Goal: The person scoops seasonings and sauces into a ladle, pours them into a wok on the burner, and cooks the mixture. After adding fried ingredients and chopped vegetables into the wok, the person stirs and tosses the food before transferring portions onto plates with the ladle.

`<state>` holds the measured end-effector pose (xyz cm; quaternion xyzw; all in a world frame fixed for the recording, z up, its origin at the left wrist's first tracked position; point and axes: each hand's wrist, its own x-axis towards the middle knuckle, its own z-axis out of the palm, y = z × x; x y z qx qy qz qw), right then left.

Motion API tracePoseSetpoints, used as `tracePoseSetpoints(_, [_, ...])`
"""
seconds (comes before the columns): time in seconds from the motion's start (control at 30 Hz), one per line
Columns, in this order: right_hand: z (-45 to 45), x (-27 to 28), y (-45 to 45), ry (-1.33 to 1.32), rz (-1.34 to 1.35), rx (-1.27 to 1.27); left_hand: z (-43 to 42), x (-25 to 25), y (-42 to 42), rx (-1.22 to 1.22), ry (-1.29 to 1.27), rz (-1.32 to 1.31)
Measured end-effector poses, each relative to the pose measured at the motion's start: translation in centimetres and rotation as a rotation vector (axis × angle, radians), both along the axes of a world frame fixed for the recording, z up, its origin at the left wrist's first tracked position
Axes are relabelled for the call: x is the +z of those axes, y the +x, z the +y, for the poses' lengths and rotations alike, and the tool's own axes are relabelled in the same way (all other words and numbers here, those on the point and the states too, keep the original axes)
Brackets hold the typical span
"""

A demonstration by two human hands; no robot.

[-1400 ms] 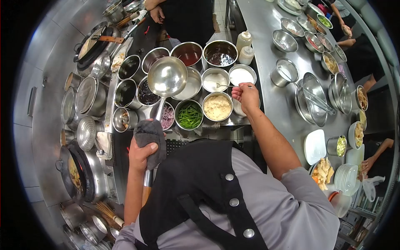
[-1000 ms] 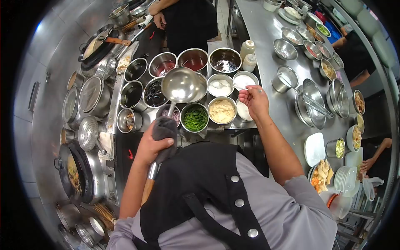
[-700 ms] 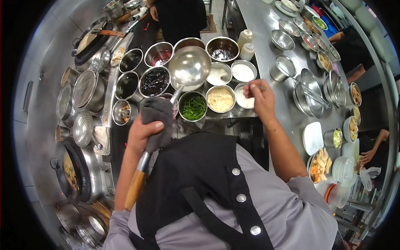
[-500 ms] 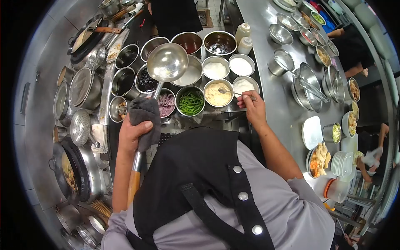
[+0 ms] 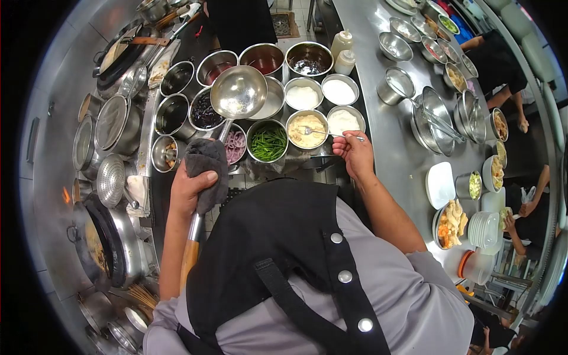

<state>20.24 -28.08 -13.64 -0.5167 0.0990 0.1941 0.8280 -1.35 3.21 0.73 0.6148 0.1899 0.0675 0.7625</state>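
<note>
My left hand (image 5: 187,190) is closed around a dark grey cloth (image 5: 209,168) wrapped on the handle of a large metal ladle (image 5: 239,89). The ladle's bowl hangs above the seasoning pots, and its wooden handle end (image 5: 189,260) runs back beside my apron. In my right hand (image 5: 357,157), a small metal spoon (image 5: 325,132) is pinched by its handle. The spoon's head rests in pale yellow granules (image 5: 300,137) inside a round steel pot. White powder (image 5: 344,122) fills the pot just behind my right fingers. Green vegetable pieces (image 5: 268,142) and sliced purple onion (image 5: 235,145) stand to the left.
Dark sauces (image 5: 309,64) and white powders (image 5: 338,92) fill pots farther back, beside squeeze bottles (image 5: 345,62). A steel counter (image 5: 393,171) on the right carries bowls, stacked plates (image 5: 483,229) and food. Woks (image 5: 94,242) and a perforated ladle (image 5: 110,180) lie left. Other people stand right.
My right hand has drawn slightly back and turned, and the spoon's head has shifted left in the granules. My left hand keeps the ladle nearly still. A small orange flame shows at the far left.
</note>
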Motion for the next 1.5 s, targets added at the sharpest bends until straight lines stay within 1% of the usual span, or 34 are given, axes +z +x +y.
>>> tracePoseSetpoints(0.1, [-0.2, -0.4, 0.2, -0.014, -0.019, 0.019, -0.1, 0.1, -0.1, 0.029, -0.050, -0.029])
tracePoseSetpoints(0.2, [-0.2, -0.4, 0.1, -0.023, -0.011, 0.013, 0.2, -0.1, -0.1, 0.001, 0.015, 0.003])
tracePoseSetpoints(0.37, [0.4, -0.5, -0.1, -0.100, -0.068, 0.040, 0.1, -0.3, -0.2, 0.004, 0.003, -0.003])
tracePoseSetpoints(0.47, [0.9, -1.3, 0.0, -0.103, -0.053, 0.059, 0.1, -0.3, -0.2, -0.003, -0.011, -0.012])
tracePoseSetpoints(0.57, [0.7, -0.3, 0.0, -0.048, -0.016, 0.003, 0.0, -0.2, -0.3, 0.003, -0.032, -0.024])
tracePoseSetpoints(0.63, [0.6, 0.9, 0.6, -0.043, -0.026, 0.016, 0.0, 0.0, -0.2, 0.007, -0.045, -0.028])
tracePoseSetpoints(0.7, [1.1, 3.0, 1.1, -0.039, -0.038, 0.026, 0.0, -0.1, 0.0, -0.012, 0.076, 0.034])
tracePoseSetpoints(0.77, [2.6, 7.0, 1.2, 0.086, -0.290, 0.047, -0.5, 0.1, 0.8, -0.046, 0.079, 0.039])
tracePoseSetpoints(0.8, [2.8, 8.7, 1.3, -0.028, -0.430, 0.020, -0.8, 0.2, 1.1, -0.081, 0.081, 0.049])
tracePoseSetpoints(0.83, [2.4, 8.7, 1.6, -0.027, -0.430, 0.011, -1.1, 0.4, 1.3, -0.089, 0.083, 0.049])
tracePoseSetpoints(0.9, [0.2, 8.8, 2.2, -0.255, -0.670, -0.101, -1.7, 0.9, 2.0, -0.097, -0.071, 0.017])
tracePoseSetpoints(0.93, [-1.4, 8.2, 2.2, -0.314, -0.681, -0.076, -1.6, 1.1, 2.2, -0.131, -0.110, 0.003])
tracePoseSetpoints(0.97, [-2.8, 7.2, 2.0, -0.328, -0.676, -0.088, -1.8, 1.6, 2.4, -0.141, -0.146, -0.039])
tracePoseSetpoints(1.03, [-5.1, 4.8, 1.3, -0.472, -0.609, -0.010, -2.4, 2.0, 2.7, -0.081, -0.080, -0.057])
tracePoseSetpoints(1.1, [-6.1, 2.4, 0.9, -0.461, -0.574, -0.015, -2.3, 2.0, 2.7, -0.064, -0.063, -0.067])
tracePoseSetpoints(1.17, [-6.3, 0.4, 0.6, -0.451, -0.484, -0.032, -1.7, 1.8, 2.7, -0.023, 0.066, -0.039])
tracePoseSetpoints(1.23, [-6.0, -0.3, 0.8, -0.410, -0.444, -0.051, -0.9, 1.0, 2.7, -0.020, 0.094, -0.028])
tracePoseSetpoints(1.3, [-6.0, -0.6, 1.1, -0.222, -0.202, -0.134, -0.6, 0.9, 2.9, -0.045, 0.061, -0.026])
tracePoseSetpoints(1.33, [-6.2, -0.7, 1.4, -0.222, -0.201, -0.140, -0.5, 0.7, 3.0, -0.042, 0.063, -0.028])
tracePoseSetpoints(1.4, [-6.8, -0.9, 1.8, -0.099, -0.047, -0.208, -0.6, 0.4, 2.9, -0.039, 0.064, -0.021])
tracePoseSetpoints(1.5, [-7.6, -0.9, 2.2, -0.036, -0.019, -0.225, -0.8, 0.0, 2.7, -0.031, 0.061, 0.004])
